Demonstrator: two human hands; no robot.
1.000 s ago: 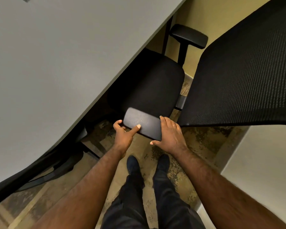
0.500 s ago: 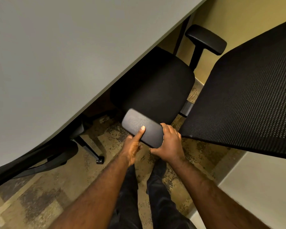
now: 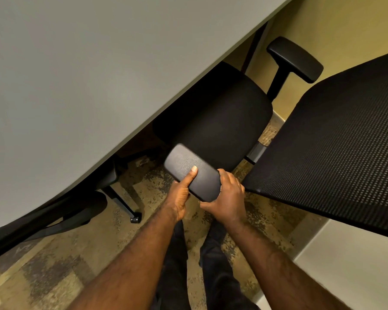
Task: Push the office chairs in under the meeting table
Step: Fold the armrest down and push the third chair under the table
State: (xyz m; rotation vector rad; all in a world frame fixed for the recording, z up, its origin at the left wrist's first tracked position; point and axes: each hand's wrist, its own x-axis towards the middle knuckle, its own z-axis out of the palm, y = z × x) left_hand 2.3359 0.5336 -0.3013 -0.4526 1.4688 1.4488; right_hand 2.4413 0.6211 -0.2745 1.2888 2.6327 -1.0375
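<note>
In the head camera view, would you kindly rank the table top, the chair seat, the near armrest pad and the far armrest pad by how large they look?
1. Table top, clearly largest.
2. Chair seat, partly hidden under the table.
3. Near armrest pad and far armrest pad look alike; the near one is closer and partly covered by both hands, so I won't rank them.

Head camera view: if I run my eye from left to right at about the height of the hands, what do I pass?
Neighbouring chair's wheel → left hand → near armrest, held by both hands → right hand → mesh chair back.
</note>
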